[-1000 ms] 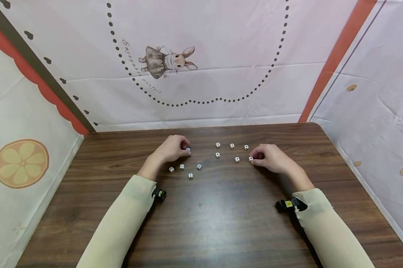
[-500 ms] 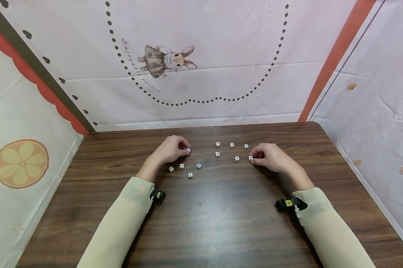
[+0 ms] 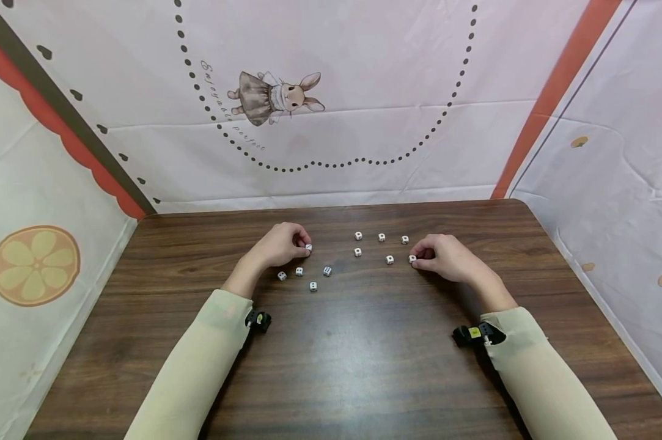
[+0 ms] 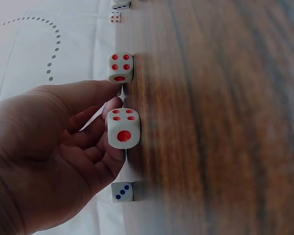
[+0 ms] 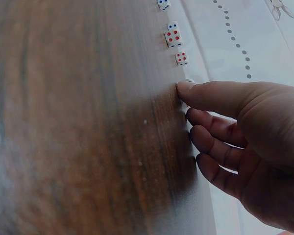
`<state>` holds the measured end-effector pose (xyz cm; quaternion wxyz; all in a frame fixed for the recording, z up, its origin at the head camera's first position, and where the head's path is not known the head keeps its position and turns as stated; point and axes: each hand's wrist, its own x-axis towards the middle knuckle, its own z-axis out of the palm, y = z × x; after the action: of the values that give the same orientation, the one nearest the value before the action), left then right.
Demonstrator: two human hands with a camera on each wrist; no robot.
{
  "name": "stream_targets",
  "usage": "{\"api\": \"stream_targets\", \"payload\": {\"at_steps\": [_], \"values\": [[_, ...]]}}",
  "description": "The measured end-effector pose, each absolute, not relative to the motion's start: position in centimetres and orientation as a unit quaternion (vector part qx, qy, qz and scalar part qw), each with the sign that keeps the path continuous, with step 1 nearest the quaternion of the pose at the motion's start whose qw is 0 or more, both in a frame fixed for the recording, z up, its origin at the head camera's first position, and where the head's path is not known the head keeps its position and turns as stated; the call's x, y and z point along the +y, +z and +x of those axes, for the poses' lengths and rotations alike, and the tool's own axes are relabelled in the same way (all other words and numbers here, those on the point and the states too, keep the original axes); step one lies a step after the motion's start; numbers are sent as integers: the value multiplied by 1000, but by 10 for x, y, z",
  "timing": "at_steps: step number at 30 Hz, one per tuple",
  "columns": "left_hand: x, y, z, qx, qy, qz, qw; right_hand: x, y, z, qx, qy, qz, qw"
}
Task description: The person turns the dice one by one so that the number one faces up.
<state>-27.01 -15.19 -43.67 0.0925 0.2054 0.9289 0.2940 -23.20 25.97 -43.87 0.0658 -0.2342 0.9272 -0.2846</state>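
Note:
My left hand (image 3: 278, 244) pinches a small white die (image 3: 308, 247) between thumb and fingertips, low over the brown table. In the left wrist view the thumb of the left hand (image 4: 54, 142) hides most of that die. Nearer dice there show red spots: one die (image 4: 123, 129) and another die (image 4: 120, 67). My right hand (image 3: 448, 258) holds a white die (image 3: 412, 259) at the right end of its group. In the right wrist view the thumb of the right hand (image 5: 264, 132) covers this die almost wholly.
Several dice stand between the hands, among them a die (image 3: 358, 236) at the back and a die (image 3: 389, 260) beside the right hand. Near the left hand lie others, such as a die (image 3: 313, 286). A printed cloth (image 3: 364, 140) hangs behind the table (image 3: 331, 366).
The die in my left fingers has turned; its upper face showed blue spots a second ago and shows a different face now. The right hand and the other dice have stayed in place.

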Motion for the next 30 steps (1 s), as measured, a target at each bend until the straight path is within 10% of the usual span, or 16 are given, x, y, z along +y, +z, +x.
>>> {"api": "stream_targets", "payload": {"at_steps": [30], "values": [[-146, -441, -275, 931, 276, 226, 77, 260, -439, -232, 926, -285, -239, 61]]}}
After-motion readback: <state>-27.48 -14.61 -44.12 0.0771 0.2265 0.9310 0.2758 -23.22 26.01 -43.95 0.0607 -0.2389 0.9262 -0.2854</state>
